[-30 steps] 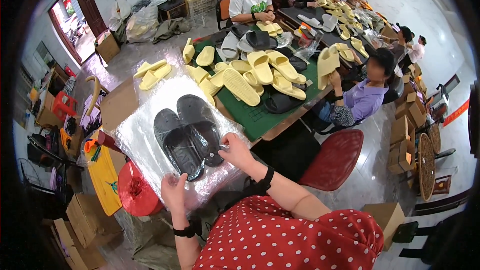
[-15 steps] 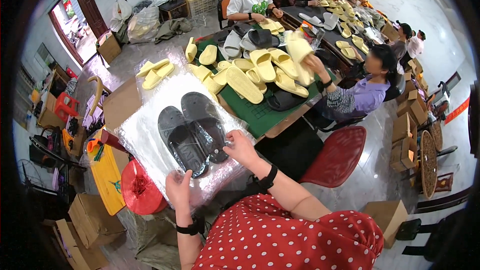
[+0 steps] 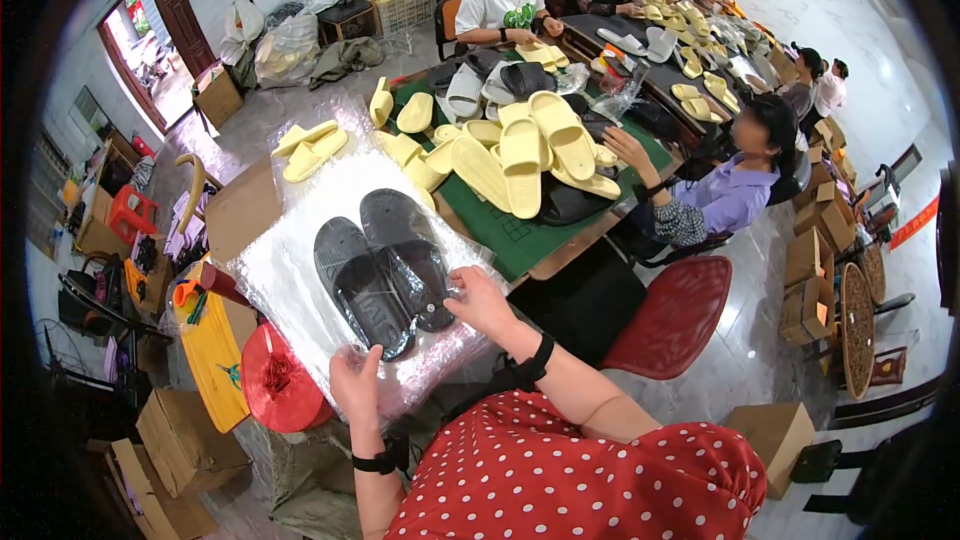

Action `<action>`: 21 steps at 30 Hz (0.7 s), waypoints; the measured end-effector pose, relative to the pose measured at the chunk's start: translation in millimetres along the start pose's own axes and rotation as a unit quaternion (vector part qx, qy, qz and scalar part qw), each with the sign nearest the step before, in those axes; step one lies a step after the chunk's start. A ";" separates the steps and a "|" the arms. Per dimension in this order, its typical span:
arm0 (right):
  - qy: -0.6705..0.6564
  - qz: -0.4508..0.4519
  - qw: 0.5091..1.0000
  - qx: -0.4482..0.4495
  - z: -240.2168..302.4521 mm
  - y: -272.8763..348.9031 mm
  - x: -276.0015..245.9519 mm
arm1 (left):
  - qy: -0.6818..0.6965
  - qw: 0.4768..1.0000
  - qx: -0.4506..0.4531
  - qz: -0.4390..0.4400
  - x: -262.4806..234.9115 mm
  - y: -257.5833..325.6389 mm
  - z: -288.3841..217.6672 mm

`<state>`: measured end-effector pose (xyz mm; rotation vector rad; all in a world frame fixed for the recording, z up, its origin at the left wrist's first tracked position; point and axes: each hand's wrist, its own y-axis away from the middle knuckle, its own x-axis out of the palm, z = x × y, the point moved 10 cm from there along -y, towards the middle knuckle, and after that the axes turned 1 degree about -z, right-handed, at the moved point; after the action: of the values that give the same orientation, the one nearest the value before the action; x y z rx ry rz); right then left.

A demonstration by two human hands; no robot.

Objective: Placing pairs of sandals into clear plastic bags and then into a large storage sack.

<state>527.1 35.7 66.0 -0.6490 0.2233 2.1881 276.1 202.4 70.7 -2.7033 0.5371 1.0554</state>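
Observation:
A pair of black slide sandals (image 3: 372, 275) lies side by side under clear plastic, on a stack of clear plastic bags (image 3: 290, 245) in front of me. My left hand (image 3: 356, 382) pinches the near left edge of the plastic bag, close to the heel of one sandal. At the near right edge, my right hand (image 3: 480, 302) has its fingers closed on the same bag, beside the other sandal. Film hides parts of both fingertips. Two yellow slides (image 3: 312, 150) rest at the far end of the bags.
Yellow slides (image 3: 520, 160) are heaped on the green-topped table (image 3: 500, 240), where a co-worker's hand (image 3: 628, 152) reaches in from the right. A roll of red plastic twine (image 3: 280, 380) stands left of the bags. A red chair (image 3: 675, 320) is on the right.
The co-worker at the right has set the yellow slides down on the heap and let go of them. My hands have barely moved and keep hold of the bag.

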 end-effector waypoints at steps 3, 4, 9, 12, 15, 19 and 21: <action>0.000 0.007 1.000 0.005 0.3 0.3 -0.1 | 0.010 1.000 -0.001 -0.006 0.3 0.3 2.4; 0.007 0.008 1.000 0.003 0.8 0.5 -0.2 | 0.019 1.000 -0.006 -0.005 0.9 0.6 3.5; -0.004 0.011 1.000 0.001 -6.2 -1.5 1.6 | 0.031 0.999 -0.009 -0.014 2.6 0.8 3.9; 0.007 0.017 1.000 -0.003 -6.2 -3.1 1.7 | 0.045 0.999 -0.021 -0.006 5.3 -0.6 7.7; 0.034 0.041 0.999 -0.002 -0.9 -6.3 5.3 | 0.015 1.000 -0.022 -0.006 0.5 0.3 6.0; 0.058 0.029 0.997 -0.035 -1.4 -11.4 8.0 | 0.013 1.000 0.002 0.000 -0.9 0.9 -3.1; 0.096 0.041 0.994 -0.040 0.6 -13.3 8.2 | 0.020 0.999 -0.034 0.008 5.4 -1.2 6.6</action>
<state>532.7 50.0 63.1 -0.9098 0.2679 2.2221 276.2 204.1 62.2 -2.7889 0.5408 1.0449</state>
